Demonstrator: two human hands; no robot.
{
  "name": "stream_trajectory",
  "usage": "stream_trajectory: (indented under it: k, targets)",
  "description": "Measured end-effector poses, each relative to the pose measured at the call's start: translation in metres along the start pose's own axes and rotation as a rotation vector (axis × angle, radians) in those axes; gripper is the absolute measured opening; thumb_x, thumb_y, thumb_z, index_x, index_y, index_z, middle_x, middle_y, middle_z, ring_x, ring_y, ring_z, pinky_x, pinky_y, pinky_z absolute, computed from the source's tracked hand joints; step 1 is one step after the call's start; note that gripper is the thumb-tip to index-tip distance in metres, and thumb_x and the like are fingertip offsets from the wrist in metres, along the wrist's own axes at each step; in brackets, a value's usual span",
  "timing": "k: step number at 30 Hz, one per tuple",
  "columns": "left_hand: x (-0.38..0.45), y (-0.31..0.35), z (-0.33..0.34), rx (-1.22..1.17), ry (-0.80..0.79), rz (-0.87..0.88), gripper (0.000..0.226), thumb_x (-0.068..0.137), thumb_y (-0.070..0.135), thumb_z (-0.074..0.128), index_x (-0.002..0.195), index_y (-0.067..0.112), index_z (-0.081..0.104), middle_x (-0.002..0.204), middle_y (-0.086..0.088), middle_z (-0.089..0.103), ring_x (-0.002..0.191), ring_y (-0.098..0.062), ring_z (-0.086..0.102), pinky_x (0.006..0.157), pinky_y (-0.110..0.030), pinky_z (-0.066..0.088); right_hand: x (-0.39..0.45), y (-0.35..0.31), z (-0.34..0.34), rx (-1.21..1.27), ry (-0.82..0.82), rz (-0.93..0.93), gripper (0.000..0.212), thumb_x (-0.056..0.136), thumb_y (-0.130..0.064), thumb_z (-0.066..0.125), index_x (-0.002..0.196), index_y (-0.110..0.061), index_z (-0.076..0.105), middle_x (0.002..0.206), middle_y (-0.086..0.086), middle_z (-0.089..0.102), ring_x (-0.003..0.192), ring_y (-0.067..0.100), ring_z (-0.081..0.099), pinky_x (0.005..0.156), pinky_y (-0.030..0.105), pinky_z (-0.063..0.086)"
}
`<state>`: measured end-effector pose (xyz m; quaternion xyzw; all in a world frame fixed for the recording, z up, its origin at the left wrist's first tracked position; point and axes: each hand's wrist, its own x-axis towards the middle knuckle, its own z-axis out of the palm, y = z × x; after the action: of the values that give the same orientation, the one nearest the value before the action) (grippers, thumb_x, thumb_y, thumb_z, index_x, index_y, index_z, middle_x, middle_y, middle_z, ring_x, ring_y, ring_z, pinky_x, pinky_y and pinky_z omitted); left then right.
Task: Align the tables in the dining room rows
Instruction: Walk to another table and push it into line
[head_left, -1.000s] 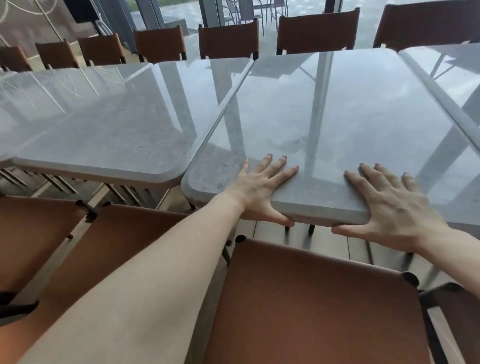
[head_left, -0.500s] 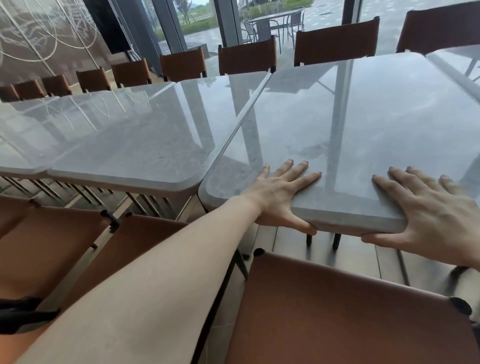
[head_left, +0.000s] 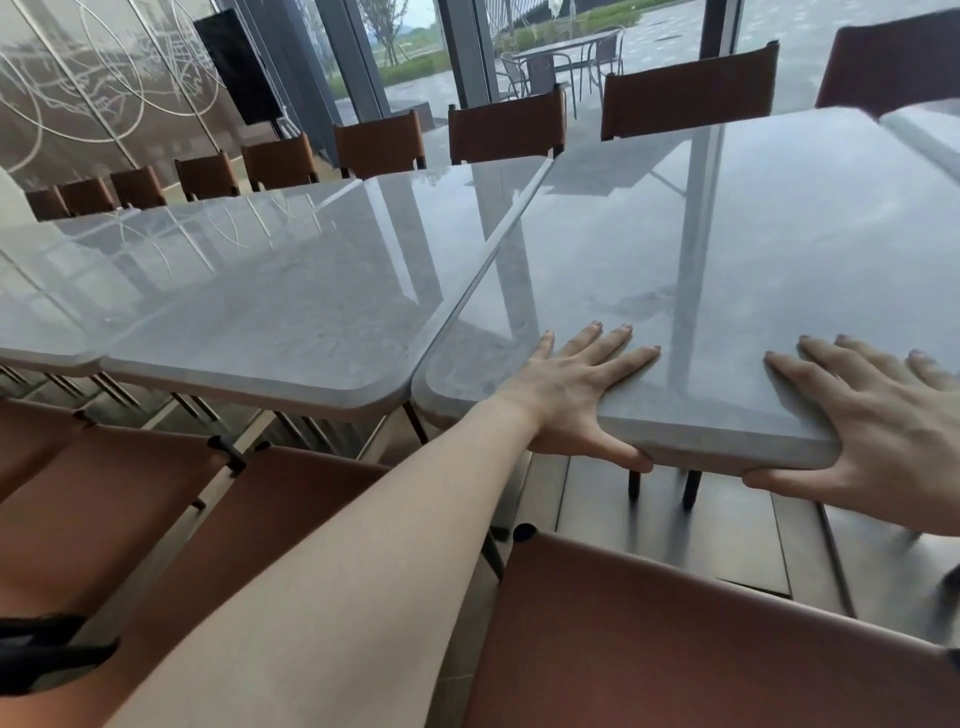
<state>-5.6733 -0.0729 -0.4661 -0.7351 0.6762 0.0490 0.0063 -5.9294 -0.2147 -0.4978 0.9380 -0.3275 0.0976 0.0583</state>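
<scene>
The grey stone-topped table (head_left: 727, 270) lies directly ahead of the person, its near edge running left to right under both hands. The left hand (head_left: 571, 389) sits near the table's left front corner, fingers spread flat on the top and thumb hooked beneath the edge. The right hand (head_left: 883, 431) grips the same edge further right in the same way, fingers splayed on top and thumb underneath; it is partly cut off at the frame's border. The neighbouring table (head_left: 270, 301) stands to the left, separated by a narrow seam that closes toward the far end and opens slightly at the near corners. The held table's front edge projects nearer the person than the neighbour's, so, in my judgement, the correction needed is a push away, with the left hand nearer the mismatch. A brown chair back (head_left: 701, 639) stands between person and table.

Compared with the earlier frames, both grips are unchanged; the view has lifted and swung left, and the near-corner gap appears narrower.
</scene>
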Motion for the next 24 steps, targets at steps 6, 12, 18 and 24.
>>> stream_trajectory:
  k: [6, 12, 18, 24]
  targets:
    - [0.0, 0.0, 0.001, 0.017, 0.001, 0.004, 0.117, 0.068, 0.082, 0.065, 0.159, 0.04, 0.005, 0.17, 0.006, -0.002, 0.156, -0.02, -0.007, 0.122, -0.064, -0.002, -0.004, -0.002, -0.006, 0.023, -0.025, 0.025, 0.122, 0.054, -0.107, 0.027, 0.148, -0.029, 0.037, 0.153, 0.008, 0.044, 0.143, 0.034, 0.04, 0.112, 0.062, 0.032]
    - [-0.003, 0.004, -0.001, 0.018, -0.039, -0.031, 0.12, 0.069, 0.082, 0.065, 0.16, 0.04, -0.001, 0.17, 0.008, -0.007, 0.156, -0.02, -0.011, 0.123, -0.06, -0.005, -0.011, -0.011, -0.028, 0.075, -0.169, 0.066, 0.127, 0.053, -0.103, 0.025, 0.157, -0.03, 0.023, 0.166, 0.005, 0.023, 0.154, 0.029, 0.018, 0.122, 0.056, 0.015]
    - [-0.011, 0.012, 0.0, -0.063, -0.023, -0.1, 0.122, 0.056, 0.098, 0.036, 0.159, 0.043, 0.001, 0.169, 0.013, -0.006, 0.156, -0.015, -0.01, 0.124, -0.056, -0.005, -0.011, -0.013, -0.035, 0.118, -0.219, 0.08, 0.127, 0.053, -0.102, 0.026, 0.158, -0.032, 0.013, 0.168, 0.002, 0.013, 0.156, 0.026, 0.007, 0.125, 0.055, 0.007]
    - [-0.009, 0.018, -0.005, -0.194, -0.05, -0.184, 0.106, 0.064, 0.098, 0.013, 0.157, 0.049, 0.008, 0.168, 0.019, -0.005, 0.155, -0.008, -0.012, 0.124, -0.05, -0.011, -0.011, -0.011, -0.038, 0.146, -0.25, 0.082, 0.122, 0.062, -0.096, 0.047, 0.159, -0.033, 0.008, 0.17, 0.002, 0.006, 0.157, 0.026, 0.0, 0.125, 0.056, 0.001]
